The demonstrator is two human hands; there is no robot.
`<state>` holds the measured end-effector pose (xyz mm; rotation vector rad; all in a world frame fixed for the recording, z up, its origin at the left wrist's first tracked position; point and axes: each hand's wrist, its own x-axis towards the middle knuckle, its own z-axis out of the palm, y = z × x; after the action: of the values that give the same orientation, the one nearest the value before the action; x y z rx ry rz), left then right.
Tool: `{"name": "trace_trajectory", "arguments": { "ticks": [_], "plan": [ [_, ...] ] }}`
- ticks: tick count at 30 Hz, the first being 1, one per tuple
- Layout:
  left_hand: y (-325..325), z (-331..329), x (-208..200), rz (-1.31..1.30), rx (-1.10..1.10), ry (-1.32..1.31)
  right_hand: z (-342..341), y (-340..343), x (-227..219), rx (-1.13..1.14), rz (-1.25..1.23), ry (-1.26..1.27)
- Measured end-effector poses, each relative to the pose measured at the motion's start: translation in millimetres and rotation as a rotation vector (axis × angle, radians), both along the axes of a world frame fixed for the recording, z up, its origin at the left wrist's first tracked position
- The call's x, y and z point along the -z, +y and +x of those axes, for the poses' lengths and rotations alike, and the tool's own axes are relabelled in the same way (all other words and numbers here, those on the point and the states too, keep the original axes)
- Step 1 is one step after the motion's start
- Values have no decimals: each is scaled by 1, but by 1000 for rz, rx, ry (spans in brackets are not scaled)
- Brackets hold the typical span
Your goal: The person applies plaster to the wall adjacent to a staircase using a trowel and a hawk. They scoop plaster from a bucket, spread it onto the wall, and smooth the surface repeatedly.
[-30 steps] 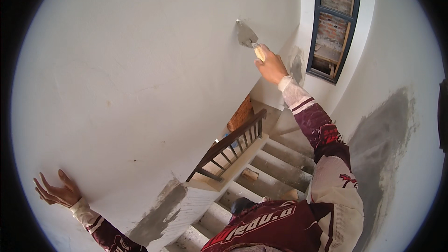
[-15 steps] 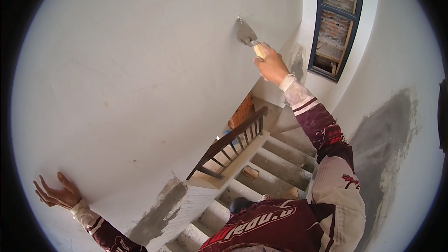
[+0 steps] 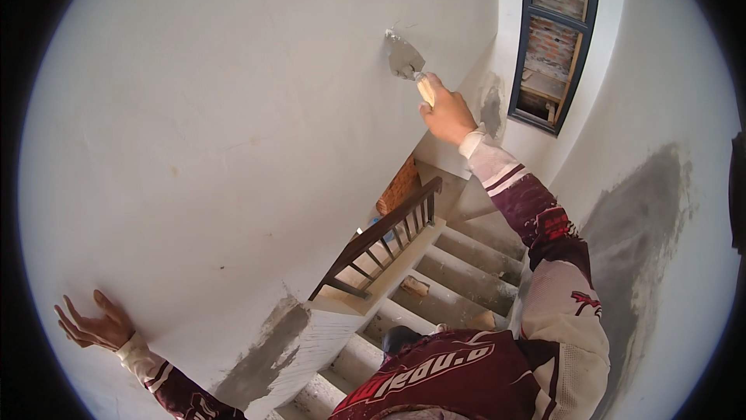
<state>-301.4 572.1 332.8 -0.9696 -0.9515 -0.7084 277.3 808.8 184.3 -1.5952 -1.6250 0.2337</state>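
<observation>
My right hand [image 3: 449, 113] grips the pale wooden handle of a trowel [image 3: 404, 57], arm stretched up and forward. The trowel's grey, smeared metal blade points up and to the left against the white wall [image 3: 194, 109]. Beside the blade's tip a small rough mark [image 3: 406, 26] shows on the wall. At the lower left my left hand [image 3: 95, 323] rests against the same wall, fingers spread and holding nothing.
Below me concrete stairs [image 3: 466, 272] run down past a dark handrail [image 3: 381, 230]. Rubble pieces [image 3: 415, 286] lie on the steps. Grey patches mark the low wall [image 3: 268, 350] and the right wall [image 3: 641, 218]. A dark-framed window [image 3: 553, 55] is at upper right.
The trowel's tip has shifted slightly left along the wall, with my right hand following. The whole view has also moved a little. My left hand stays in place.
</observation>
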Motion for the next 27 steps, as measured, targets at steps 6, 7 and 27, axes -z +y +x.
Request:
{"name": "trace_trajectory", "arguments": {
  "ticks": [6, 7, 27],
  "plan": [
    [-1, -2, 0, 0, 10, 11, 0, -6, 5, 29, -9, -105],
    [-1, -2, 0, -1, 7, 10, -1, -7, 6, 29, -1, -104],
    [0, 0, -1, 23, 33, 12, -1, -12, -13, -101, -101, 178]
  ]
}}
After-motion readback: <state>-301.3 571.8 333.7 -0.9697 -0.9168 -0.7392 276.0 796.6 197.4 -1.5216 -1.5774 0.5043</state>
